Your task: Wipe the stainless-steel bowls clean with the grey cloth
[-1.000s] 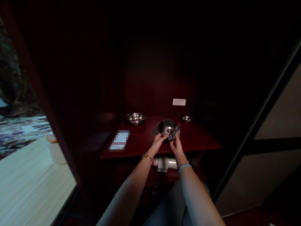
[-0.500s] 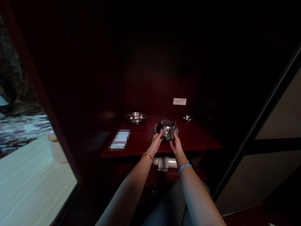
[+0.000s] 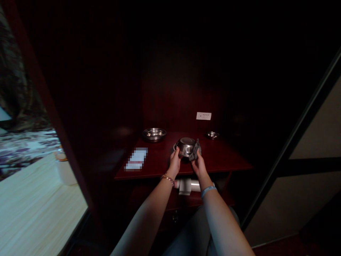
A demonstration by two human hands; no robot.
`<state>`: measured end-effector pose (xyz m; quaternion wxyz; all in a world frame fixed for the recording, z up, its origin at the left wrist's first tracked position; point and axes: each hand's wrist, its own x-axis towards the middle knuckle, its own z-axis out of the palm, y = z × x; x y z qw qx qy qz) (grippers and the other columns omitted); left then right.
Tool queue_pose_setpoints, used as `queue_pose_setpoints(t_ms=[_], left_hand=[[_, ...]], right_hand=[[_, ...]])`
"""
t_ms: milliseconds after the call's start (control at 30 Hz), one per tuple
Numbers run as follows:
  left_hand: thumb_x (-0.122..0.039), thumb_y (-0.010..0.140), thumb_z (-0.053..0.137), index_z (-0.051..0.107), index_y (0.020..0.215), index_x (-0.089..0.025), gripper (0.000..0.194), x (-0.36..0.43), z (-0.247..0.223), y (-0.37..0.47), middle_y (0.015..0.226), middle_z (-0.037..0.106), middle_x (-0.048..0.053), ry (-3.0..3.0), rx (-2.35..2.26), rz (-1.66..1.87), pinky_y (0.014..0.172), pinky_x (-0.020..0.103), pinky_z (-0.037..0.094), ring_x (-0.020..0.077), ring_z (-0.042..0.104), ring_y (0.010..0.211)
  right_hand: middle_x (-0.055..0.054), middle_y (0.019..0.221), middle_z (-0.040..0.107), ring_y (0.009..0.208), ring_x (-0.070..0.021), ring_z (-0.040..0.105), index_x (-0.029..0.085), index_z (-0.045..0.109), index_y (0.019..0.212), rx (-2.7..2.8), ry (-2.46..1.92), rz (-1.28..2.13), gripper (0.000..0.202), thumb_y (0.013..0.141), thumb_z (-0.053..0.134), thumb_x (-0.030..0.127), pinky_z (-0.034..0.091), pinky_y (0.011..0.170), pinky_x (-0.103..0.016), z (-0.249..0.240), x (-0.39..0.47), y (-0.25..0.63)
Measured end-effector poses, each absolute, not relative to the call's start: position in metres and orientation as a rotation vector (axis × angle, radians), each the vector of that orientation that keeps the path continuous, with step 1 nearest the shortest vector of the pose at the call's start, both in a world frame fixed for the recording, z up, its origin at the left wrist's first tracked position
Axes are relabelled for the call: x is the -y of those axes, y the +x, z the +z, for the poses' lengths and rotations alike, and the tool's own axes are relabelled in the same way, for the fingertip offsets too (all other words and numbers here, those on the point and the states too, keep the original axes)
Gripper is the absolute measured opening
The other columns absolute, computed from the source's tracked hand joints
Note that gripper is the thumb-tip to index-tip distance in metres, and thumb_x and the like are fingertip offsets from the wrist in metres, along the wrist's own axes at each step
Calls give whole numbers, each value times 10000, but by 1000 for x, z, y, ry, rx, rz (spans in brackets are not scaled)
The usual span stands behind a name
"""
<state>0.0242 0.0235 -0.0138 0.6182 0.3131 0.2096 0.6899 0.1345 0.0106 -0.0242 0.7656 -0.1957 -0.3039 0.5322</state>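
Between my two hands is a shiny metal bowl (image 3: 185, 145), turned bottom up and held above the dark red shelf (image 3: 157, 167). My left hand (image 3: 175, 163) grips its rim on the left side, thumb on the outer wall. A crumpled grey cloth (image 3: 195, 151) lies against the bowl's right side, pinched there by my right hand (image 3: 198, 163). The fingers under the bowl are partly hidden. Farther back on the shelf stand a wide metal bowl or stack of bowls (image 3: 154, 133) to the left and a small metal bowl (image 3: 212, 135) to the right.
A blurred-out pale rectangle (image 3: 136, 159) lies at the shelf's left front. A white socket plate (image 3: 204, 116) is on the back wall. Below the shelf lies a white cylindrical object (image 3: 195, 185). At left is a light wooden table (image 3: 34, 209) with a pale container (image 3: 65, 170).
My left hand has slid a little to the left along the bowl's rim. The bowl has shifted slightly left and down, with the cloth still against its right side.
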Motion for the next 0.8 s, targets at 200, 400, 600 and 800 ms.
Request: queue_pose_setpoints(t_ms=[200,400,600,800], left_hand=[[-416,667,817,739,957,-162,394,-14,-10,30,975,740,92,1065,-565,1392,921,331,427,225,637,994],[-410,622,837,725,773,-151,320,-17,-14,32,813,724,59,1095,-584,1391,908,327,414,207,626,887],[-547,692,758,707,795,-159,405,-19,-15,28,920,732,88,957,-593,1420,911,317,422,213,631,969],[-500,745,744,696,924,-188,362,-21,-14,24,1068,723,96,771,-539,1485,1011,388,412,215,608,1117]], right_hand=[[0,1093,739,1071,-123,663,239,671,1081,540,-416,1104,240,933,550,384,499,1007,-308,-25,-13,144],[-13,1095,738,1041,-121,670,223,681,1065,565,-417,1146,241,955,521,365,498,1000,-291,-25,-10,142],[-17,1096,741,987,-136,691,208,676,1115,656,-427,1192,256,930,574,353,518,965,-284,-23,-7,139],[-18,1092,744,946,-127,701,197,682,1099,685,-466,1221,250,911,611,347,538,911,-257,-23,-7,135]])
